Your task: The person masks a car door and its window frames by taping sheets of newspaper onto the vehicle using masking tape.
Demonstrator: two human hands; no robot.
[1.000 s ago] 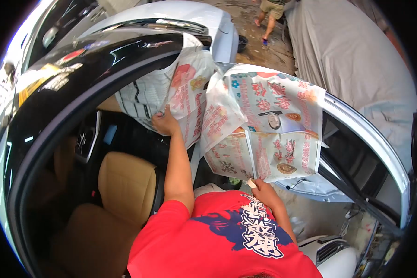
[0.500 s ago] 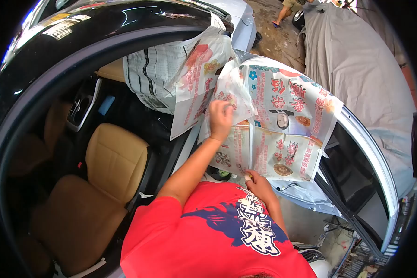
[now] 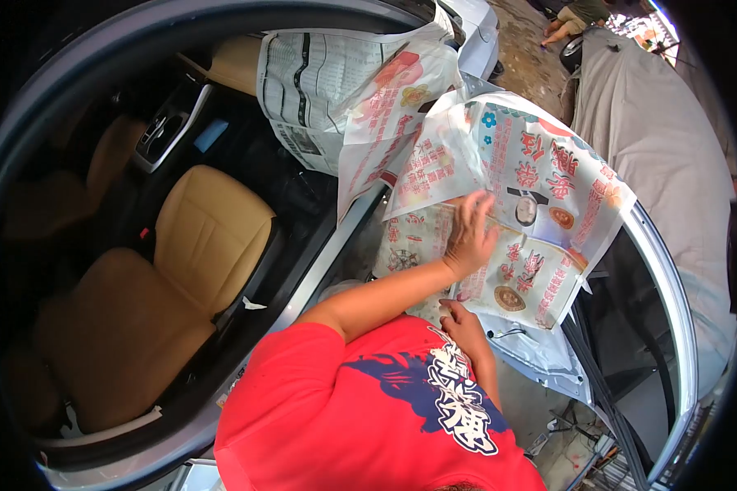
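Observation:
Sheets of newspaper (image 3: 540, 245) printed with red characters cover the inner side of an open car door. My left hand (image 3: 471, 233) lies over the middle of the paper, fingers stretched out and slightly blurred. Below it, my right hand (image 3: 464, 325) is closed at the lower edge of the paper, against my red shirt (image 3: 303, 417). What its fingers hold is too small to make out. Another newspaper piece (image 3: 327, 90) hangs over the front of the cabin, left of the door.
On the left are a tan car seat (image 3: 213, 237) and the centre console (image 3: 168, 135). The door's window frame (image 3: 667, 286) curves along the right. A grey cover (image 3: 639, 123) drapes a vehicle behind it. Another person (image 3: 577, 20) is at the top right.
My left hand has moved right and down across the paper, its fingers now stretched out. My right hand stays near the lower edge. The whole view has shifted slightly.

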